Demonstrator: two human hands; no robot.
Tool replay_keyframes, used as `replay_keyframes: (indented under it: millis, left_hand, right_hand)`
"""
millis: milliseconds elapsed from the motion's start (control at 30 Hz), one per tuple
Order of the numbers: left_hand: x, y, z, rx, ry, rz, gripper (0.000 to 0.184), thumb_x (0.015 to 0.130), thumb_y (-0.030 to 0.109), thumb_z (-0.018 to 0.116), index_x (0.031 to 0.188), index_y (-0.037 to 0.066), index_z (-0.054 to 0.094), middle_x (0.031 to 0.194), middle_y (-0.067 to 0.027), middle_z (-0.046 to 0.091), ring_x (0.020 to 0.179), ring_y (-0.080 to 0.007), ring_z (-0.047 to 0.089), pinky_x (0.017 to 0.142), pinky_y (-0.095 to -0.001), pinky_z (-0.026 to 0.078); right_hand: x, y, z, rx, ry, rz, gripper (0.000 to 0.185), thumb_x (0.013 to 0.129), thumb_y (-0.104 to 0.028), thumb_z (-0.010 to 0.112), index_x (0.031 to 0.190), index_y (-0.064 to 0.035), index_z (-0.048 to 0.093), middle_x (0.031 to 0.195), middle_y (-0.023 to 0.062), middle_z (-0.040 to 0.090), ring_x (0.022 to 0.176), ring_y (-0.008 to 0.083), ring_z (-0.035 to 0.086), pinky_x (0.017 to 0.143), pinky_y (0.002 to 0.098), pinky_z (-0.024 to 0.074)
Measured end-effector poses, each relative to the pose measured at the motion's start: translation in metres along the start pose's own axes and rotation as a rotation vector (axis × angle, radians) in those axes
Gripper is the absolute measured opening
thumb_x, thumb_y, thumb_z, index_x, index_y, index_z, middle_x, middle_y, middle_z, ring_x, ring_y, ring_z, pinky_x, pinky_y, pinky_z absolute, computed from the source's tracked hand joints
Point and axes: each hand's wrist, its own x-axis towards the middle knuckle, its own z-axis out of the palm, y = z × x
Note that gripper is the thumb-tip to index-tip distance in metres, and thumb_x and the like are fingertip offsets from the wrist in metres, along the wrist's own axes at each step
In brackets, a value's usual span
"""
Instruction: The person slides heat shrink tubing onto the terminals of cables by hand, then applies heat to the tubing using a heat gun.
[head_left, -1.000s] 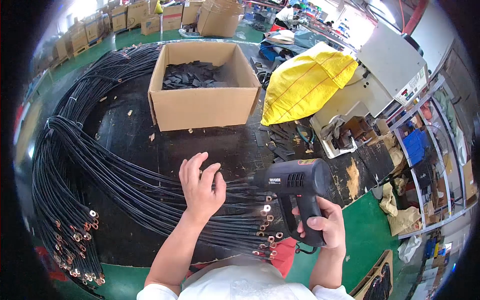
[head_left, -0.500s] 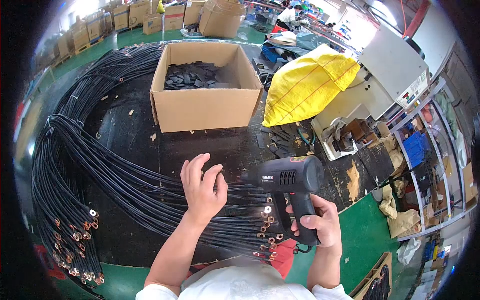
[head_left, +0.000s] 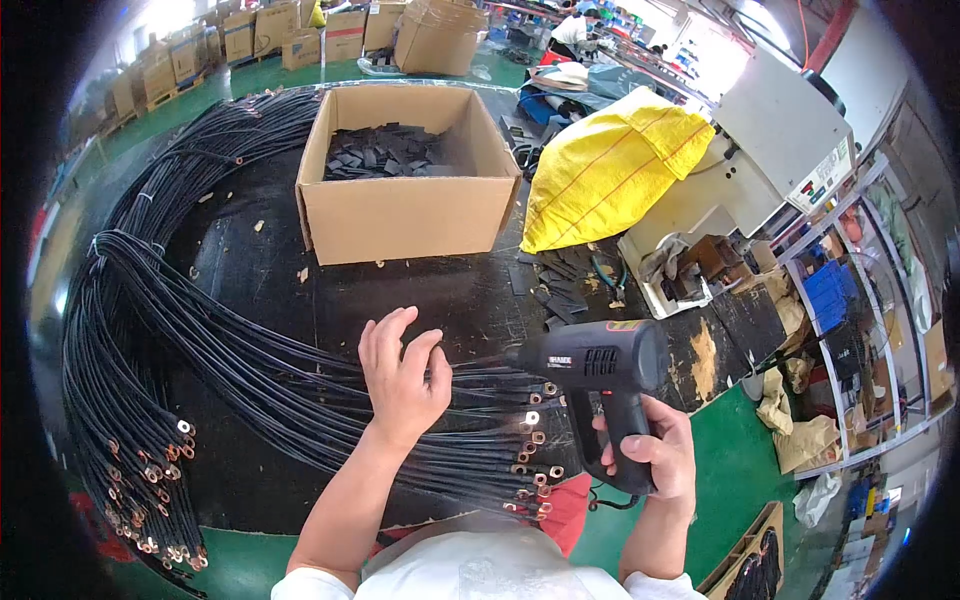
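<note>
Gripped by its handle in my right hand (head_left: pixel 662 450) is a black heat gun (head_left: pixel 600 358), its nozzle pointing left over the cable ends. My left hand (head_left: pixel 404 388) is raised just left of the nozzle, fingers apart and slightly bent, with nothing visible in them. Under both hands runs a bundle of black cables (head_left: pixel 300 405). Copper ring lugs (head_left: pixel 530 437) tip the cables at the right, below the heat gun. A power cord (head_left: pixel 612 500) leaves the bottom of its handle.
Behind my hands a cardboard box (head_left: pixel 405 222) holds many flat black pieces (head_left: pixel 380 150). More cables with lugs (head_left: pixel 150 470) hang at the left. A yellow sack (head_left: pixel 610 175), pliers (head_left: pixel 610 280) and a white machine (head_left: pixel 770 140) lie to the right. A person (head_left: pixel 572 32) works far back.
The heat gun and my right hand have shifted slightly right and a little down. My left hand stays almost where it was.
</note>
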Motion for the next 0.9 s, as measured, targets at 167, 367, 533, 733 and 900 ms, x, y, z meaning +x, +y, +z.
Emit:
replay_keyframes:
  millis: [167,367,533,733,900]
  left_hand:
    - [0.000,0.000,0.001,-0.006,0.008,0.008,0.031,0.076,0.001,0.072,0.107,0.007,0.066,0.133,-0.0157,0.057,0.124,-0.0367,0.055,0.111,-0.0567,0.037]
    - [-0.001,0.001,0.001,-0.006,0.000,-0.006,0.030,0.077,0.001,0.071,0.106,0.007,0.067,0.132,-0.0155,0.057,0.124,-0.0362,0.055,0.111,-0.0564,0.037]
    - [-0.001,0.000,0.001,-0.010,-0.003,-0.004,0.029,0.078,0.001,0.070,0.106,0.007,0.067,0.133,-0.0157,0.057,0.125,-0.0366,0.054,0.112,-0.0558,0.036]
    - [0.002,0.000,-0.002,-0.005,-0.001,0.000,0.027,0.080,-0.001,0.068,0.106,0.006,0.067,0.132,-0.0156,0.057,0.124,-0.0366,0.054,0.111,-0.0551,0.037]
    - [0.001,-0.001,-0.001,-0.006,0.001,0.001,0.028,0.079,-0.002,0.068,0.105,0.007,0.067,0.132,-0.0155,0.057,0.124,-0.0368,0.054,0.110,-0.0546,0.037]
  right_hand:
    - [-0.004,-0.001,-0.009,-0.017,0.028,-0.038,0.058,0.071,-0.008,0.072,0.123,0.0131,0.062,0.105,0.0202,0.072,0.068,0.0213,0.071,0.057,0.0324,0.0607]
    - [-0.007,-0.002,-0.011,-0.017,0.022,-0.023,0.061,0.070,-0.009,0.073,0.125,0.0145,0.061,0.103,0.0208,0.073,0.067,0.0211,0.071,0.058,0.0327,0.0608]
    - [-0.004,-0.001,-0.006,0.019,-0.029,0.032,0.065,0.070,-0.009,0.074,0.128,0.0144,0.060,0.104,0.0204,0.073,0.069,0.0210,0.072,0.058,0.0324,0.0609]
    - [0.006,0.002,0.008,0.044,-0.054,0.046,0.062,0.072,-0.004,0.072,0.130,0.0127,0.060,0.105,0.0198,0.073,0.070,0.0209,0.071,0.059,0.0326,0.0608]
    - [0.011,0.001,0.013,0.062,-0.081,0.052,0.061,0.072,-0.003,0.072,0.130,0.0127,0.060,0.106,0.0197,0.073,0.070,0.0210,0.071,0.059,0.0326,0.0607]
